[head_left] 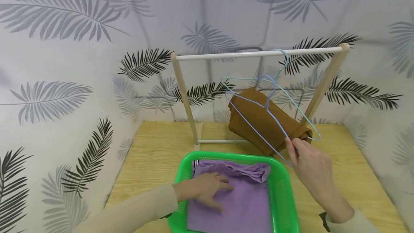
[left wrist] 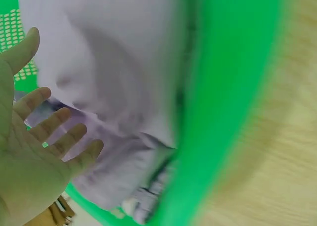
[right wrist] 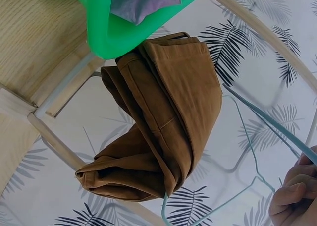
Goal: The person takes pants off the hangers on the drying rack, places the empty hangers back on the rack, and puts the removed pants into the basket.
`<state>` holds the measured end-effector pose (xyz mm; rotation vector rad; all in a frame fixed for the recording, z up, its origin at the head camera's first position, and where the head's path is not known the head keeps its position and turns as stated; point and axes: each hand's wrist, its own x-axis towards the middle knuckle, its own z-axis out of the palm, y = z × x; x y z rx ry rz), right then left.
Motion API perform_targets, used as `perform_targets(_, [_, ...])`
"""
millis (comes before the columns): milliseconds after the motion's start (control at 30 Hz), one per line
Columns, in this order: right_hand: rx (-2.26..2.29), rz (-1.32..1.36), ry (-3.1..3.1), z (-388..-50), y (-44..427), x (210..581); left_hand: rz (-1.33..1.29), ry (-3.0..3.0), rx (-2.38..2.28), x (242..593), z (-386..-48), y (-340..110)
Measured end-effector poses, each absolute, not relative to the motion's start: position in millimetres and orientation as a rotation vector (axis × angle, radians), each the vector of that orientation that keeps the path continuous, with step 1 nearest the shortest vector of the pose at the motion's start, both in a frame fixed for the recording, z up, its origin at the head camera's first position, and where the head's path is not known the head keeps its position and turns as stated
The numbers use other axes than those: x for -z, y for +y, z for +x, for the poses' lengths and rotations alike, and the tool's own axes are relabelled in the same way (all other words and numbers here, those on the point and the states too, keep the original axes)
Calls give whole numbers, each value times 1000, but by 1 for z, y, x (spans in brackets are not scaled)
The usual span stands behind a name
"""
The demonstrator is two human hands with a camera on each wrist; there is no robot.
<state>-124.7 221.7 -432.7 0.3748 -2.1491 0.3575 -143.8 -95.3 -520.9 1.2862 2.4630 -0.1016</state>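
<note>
My right hand (head_left: pixel 312 164) grips the lower right part of a blue-violet wire hanger (head_left: pixel 247 123), which carries nothing. In the right wrist view the same hand (right wrist: pixel 294 198) shows fingers curled round the wire. My left hand (head_left: pixel 208 190) hovers over or touches a folded purple garment (head_left: pixel 242 208) inside a green basket (head_left: pixel 288 190); its fingers are spread, as the left wrist view also shows of the hand (left wrist: pixel 39 151). Behind, a folded brown garment (head_left: pixel 258 118), apparently trousers, drapes over a mint hanger (head_left: pixel 300 109) hooked on the rack's rail.
A small rack with a white top rail (head_left: pixel 226 56) and wooden side posts (head_left: pixel 185 100) stands at the back of the wooden tabletop (head_left: pixel 155 154). A striped cloth edge (head_left: pixel 195 164) shows at the basket's back left. Leaf-patterned wall covering (head_left: pixel 64 64) surrounds the table.
</note>
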Motion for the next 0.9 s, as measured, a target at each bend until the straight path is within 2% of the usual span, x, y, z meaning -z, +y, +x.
perform_targets(333, [-347,374,-2144,-123,221,431,1274,2486,184,525,-131,-136])
perform_targets(900, [-374,371,-2179,-122,222,434,1270,2537,265,538,-115,-136])
